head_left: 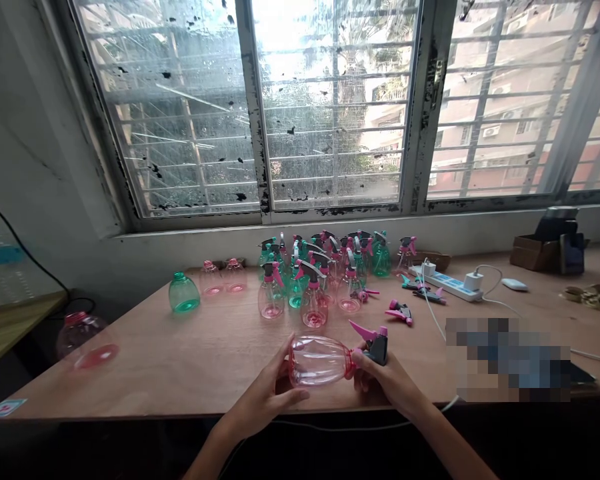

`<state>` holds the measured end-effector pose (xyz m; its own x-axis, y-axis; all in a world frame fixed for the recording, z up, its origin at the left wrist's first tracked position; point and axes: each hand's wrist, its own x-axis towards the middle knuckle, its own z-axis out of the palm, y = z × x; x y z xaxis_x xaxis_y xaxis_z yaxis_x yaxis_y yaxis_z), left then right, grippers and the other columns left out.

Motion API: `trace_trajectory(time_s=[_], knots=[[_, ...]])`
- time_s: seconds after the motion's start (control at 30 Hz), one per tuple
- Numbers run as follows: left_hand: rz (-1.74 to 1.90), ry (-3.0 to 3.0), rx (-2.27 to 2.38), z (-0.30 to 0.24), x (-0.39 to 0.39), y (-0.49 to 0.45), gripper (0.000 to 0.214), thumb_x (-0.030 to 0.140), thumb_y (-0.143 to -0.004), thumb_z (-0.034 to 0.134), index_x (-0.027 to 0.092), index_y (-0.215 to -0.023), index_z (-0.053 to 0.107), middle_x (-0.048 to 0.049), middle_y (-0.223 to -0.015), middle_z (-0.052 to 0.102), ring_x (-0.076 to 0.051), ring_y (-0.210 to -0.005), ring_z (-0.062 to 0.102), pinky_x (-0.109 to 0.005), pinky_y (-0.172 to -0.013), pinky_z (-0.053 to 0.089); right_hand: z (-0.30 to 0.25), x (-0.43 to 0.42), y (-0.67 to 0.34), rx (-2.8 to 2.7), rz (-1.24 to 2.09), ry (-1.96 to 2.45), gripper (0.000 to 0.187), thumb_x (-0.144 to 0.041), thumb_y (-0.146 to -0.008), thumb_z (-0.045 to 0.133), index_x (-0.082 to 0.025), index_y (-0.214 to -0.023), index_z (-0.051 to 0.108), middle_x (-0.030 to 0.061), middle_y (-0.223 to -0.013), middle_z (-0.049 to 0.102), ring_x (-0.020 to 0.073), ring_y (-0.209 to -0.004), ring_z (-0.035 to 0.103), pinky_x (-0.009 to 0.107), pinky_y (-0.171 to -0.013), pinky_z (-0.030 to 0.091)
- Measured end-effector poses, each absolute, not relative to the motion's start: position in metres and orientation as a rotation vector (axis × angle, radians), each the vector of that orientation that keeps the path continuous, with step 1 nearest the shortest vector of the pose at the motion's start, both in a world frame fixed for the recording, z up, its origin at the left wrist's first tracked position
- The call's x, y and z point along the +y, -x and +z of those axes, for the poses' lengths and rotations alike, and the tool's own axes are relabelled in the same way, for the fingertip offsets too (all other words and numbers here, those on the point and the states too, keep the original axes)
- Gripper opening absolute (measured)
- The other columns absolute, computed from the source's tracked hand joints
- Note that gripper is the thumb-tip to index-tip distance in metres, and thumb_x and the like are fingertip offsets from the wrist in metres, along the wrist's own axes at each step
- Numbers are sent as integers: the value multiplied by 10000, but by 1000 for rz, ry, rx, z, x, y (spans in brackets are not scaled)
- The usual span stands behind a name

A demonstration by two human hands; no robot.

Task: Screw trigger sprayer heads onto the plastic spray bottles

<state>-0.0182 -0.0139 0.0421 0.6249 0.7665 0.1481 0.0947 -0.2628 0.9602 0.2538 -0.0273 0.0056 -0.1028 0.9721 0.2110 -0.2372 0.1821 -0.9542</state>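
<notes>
A clear pink spray bottle (317, 361) lies sideways in the air over the table's front edge, held between both hands. My left hand (275, 387) is closed around its base end. At the neck, my right hand (380, 377) grips the pink-and-black spray head (377, 345), with the thumb near the red collar. Whether the head is fully seated on the neck, I cannot tell. Just behind stand several assembled pink and green spray bottles, the nearest being a pink spray bottle (314, 303). Loose spray heads (400, 312) lie to their right.
Headless bottles stand at the left: a green one (184, 293), two pink ones and a pink one (83, 340) near the edge. On the right are a power strip (453, 283) with cables, a white mouse (515, 285), a cardboard box (535, 253) and a blurred patch.
</notes>
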Motion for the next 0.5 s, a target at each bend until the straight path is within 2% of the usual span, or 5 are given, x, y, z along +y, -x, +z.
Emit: trace_trajectory(time_s=[0.23,0.5], knots=[[752,-1727,679,38,-11,20,1006,301,-895,736,339,-1616,36,-92,-1493,514,-300,-1364,497,-496,-1183,353,3,-27,-254,-1198,1261,813,392,-556,-829,759,-199,-839,597,24,-684,735,151,-516,628,257,-492,445],[753,-1729,617,43,-13,18,869,327,-915,720,307,-1607,194,-89,-1533,483,-294,-1384,471,-464,-1195,341,5,-27,-254,-1209,1260,823,399,-558,-834,756,-191,-836,599,30,-684,738,139,-517,625,248,-498,448]])
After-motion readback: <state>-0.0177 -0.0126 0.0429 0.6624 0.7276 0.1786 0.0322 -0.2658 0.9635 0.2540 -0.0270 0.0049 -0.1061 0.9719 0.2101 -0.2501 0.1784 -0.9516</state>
